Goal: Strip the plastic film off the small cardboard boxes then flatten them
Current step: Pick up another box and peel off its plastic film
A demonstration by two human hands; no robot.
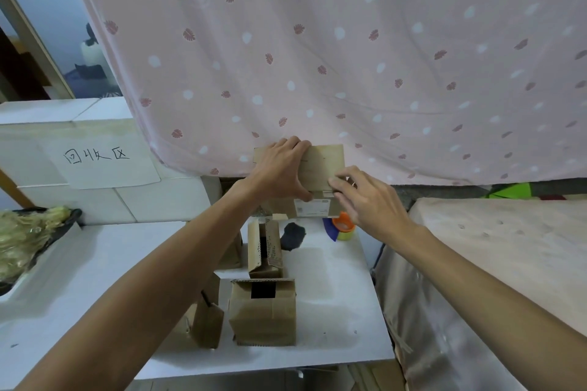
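Note:
I hold a brown cardboard box (324,165) with a white label up above the far end of the white table (343,305). My left hand (279,168) grips its left side, fingers curled over the top edge and thumb underneath. My right hand (365,197) pinches at the box's lower right edge near the label. Three more small cardboard boxes stand on the table below: an open one (263,314) at the front, a narrow one (265,249) behind it, and one (206,320) partly hidden under my left forearm.
An orange and yellow tape roll (344,227) and a dark crumpled lump (293,236) lie at the table's far end. A pink patterned curtain (317,57) hangs behind. A white block with a handwritten paper sign (101,159) stands left; a covered surface (508,247) lies right.

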